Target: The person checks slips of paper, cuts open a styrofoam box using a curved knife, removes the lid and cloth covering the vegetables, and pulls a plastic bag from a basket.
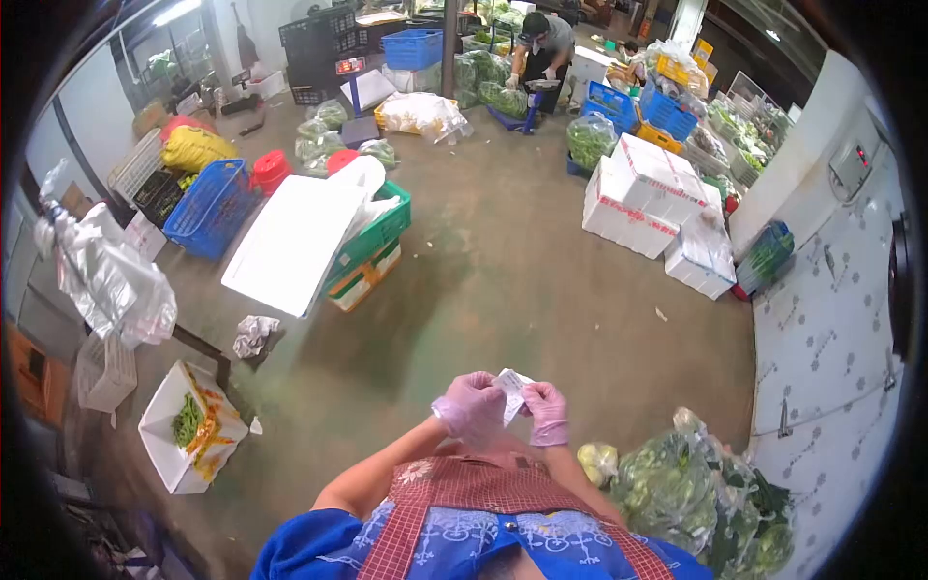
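Both of my hands wear thin pink gloves and are raised in front of my chest. Between them is a small white slip of paper [512,394] with faint printing on it. My left hand [472,406] has its fingers closed at the slip's left side. On the other side, my right hand [545,410] pinches the slip's right edge. The printing is too small to read. Below the hands shows a red checked apron [474,483] over a blue top.
A white foam box [184,425] with green beans stands at lower left. Bagged vegetables [667,483] lie at lower right. White sheets [295,237] rest over a green crate [382,227]. Foam boxes [633,193] are stacked at right. A co-worker [546,48] bends over a scale at the back.
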Demonstrator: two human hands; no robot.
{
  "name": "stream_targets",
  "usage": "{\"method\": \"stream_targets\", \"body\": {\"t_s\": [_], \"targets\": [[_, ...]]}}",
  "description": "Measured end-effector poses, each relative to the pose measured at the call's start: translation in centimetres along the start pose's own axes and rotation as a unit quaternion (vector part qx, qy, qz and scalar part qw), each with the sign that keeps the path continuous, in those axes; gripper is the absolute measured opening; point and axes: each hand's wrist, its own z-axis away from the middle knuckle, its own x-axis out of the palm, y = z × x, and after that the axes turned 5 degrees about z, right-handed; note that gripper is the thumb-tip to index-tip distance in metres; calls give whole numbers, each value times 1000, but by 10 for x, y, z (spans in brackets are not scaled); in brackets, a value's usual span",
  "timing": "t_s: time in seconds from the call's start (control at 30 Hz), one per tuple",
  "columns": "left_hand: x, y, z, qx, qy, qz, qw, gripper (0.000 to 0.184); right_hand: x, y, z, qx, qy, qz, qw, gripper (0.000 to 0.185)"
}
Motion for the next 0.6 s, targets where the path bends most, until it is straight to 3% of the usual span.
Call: {"method": "stream_targets", "body": {"t_s": [0.13, 0.27, 0.3, 0.43, 0.6], "targets": [[-3, 23, -130, -1, 17, 21, 1000, 17, -1, -12, -124, 18, -6, 14, 1000, 12], [-16, 81, -245, -35, 99, 63, 992, 15, 16, -89, -251, 20, -51, 16, 998, 20], [-25, 99, -270, -8, 122, 56, 991, 14, 21, -100, -290, 18, -56, 24, 998, 20], [-88, 138, -349, 82, 244, 30, 966, 12, 42, -129, -433, 65, -109, 45, 991, 20], [-192, 143, -425, 65, 437, 112, 890, 18, 109, -155, -585, 61, -233, 111, 964, 20]]}}
